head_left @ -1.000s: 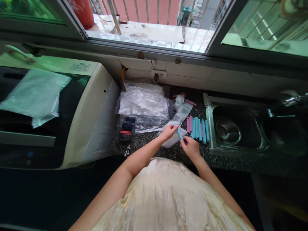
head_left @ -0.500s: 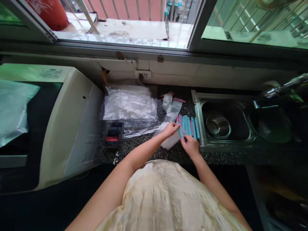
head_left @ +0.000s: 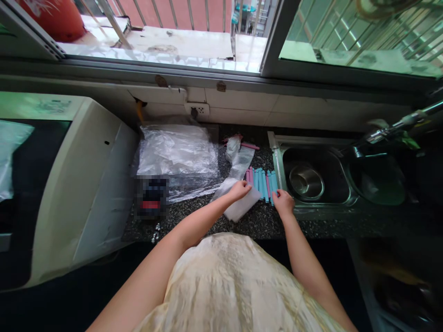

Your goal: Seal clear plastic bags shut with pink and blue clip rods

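Note:
On the dark speckled counter lies a row of slim blue and pink sticks [head_left: 260,183], which look like bag sealing clips. My right hand [head_left: 284,202] is at the row's right end, by the sink, with its fingers pinched on a blue sealing clip [head_left: 273,180]. My left hand [head_left: 239,190] hovers over a translucent white plastic bag [head_left: 238,207], its fingers curled together and no clip showing in them. Behind it are a crumpled clear bag [head_left: 233,147] and a separate pink clip [head_left: 249,146].
A stack of clear plastic bags [head_left: 178,150] covers the counter to the left, with a blurred-out dark item [head_left: 152,198] in front. Further left stands a large pale appliance [head_left: 93,184]. At right is a steel sink [head_left: 282,166] holding a metal pot [head_left: 306,182], under a faucet [head_left: 387,131].
Both hands were on one blue clip in front of the row. Now the left hand is off it, and the right hand has moved right with the clip to the row's end. The view has shifted slightly.

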`<state>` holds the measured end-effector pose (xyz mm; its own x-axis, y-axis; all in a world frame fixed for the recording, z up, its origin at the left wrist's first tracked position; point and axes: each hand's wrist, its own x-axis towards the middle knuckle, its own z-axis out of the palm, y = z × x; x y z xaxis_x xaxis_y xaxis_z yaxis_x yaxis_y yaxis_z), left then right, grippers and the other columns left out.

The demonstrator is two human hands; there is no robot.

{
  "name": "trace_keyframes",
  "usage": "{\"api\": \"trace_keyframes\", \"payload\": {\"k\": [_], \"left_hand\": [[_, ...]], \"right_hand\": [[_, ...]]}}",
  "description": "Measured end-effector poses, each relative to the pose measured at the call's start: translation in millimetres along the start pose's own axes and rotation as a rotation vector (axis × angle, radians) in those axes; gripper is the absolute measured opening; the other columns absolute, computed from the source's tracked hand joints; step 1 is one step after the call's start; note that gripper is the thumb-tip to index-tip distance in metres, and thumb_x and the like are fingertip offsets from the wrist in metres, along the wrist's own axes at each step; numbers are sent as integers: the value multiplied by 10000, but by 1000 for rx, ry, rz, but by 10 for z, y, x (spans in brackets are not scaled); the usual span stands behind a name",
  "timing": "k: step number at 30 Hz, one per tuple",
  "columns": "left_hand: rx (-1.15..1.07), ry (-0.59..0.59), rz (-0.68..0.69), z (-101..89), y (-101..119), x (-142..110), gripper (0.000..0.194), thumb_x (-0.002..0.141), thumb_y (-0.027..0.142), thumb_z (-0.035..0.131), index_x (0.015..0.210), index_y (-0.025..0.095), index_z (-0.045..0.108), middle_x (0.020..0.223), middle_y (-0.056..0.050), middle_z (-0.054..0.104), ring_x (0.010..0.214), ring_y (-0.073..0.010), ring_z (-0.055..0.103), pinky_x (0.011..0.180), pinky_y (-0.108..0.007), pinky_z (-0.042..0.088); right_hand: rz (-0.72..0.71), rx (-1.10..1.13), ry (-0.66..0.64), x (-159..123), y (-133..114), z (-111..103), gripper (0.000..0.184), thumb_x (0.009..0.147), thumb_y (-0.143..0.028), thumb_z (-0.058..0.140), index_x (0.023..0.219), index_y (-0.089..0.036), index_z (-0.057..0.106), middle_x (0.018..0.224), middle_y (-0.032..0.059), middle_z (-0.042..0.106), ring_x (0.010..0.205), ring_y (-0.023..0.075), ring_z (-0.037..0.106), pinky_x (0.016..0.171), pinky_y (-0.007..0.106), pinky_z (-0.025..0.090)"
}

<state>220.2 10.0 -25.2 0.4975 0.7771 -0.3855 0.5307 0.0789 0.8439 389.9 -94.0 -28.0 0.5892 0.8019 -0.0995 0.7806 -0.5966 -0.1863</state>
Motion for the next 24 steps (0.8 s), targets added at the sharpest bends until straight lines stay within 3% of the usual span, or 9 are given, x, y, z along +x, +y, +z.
{"api": "trace_keyframes", "payload": {"k": [9, 24], "left_hand": [[-27, -37, -40, -19, -43, -19, 223, 700, 221, 486, 492, 169, 425, 448, 57, 353, 481, -96, 337, 513, -247, 215], [-47, -42, -47, -73, -39, -52, 205, 705, 217, 474, 509, 160, 461, 460, 53, 344, 495, -95, 336, 509, -242, 231]], "right_hand": [[89, -65, -65, 174, 32, 25, 296, 828, -324, 466, 1006, -161, 638, 964, 98, 634, 792, 185, 572, 577, 250, 310], [90, -80, -126, 124, -35, 39, 315, 857, -358, 418, 1049, -206, 616, 1027, 70, 615, 861, 195, 577, 632, 257, 363]]}}
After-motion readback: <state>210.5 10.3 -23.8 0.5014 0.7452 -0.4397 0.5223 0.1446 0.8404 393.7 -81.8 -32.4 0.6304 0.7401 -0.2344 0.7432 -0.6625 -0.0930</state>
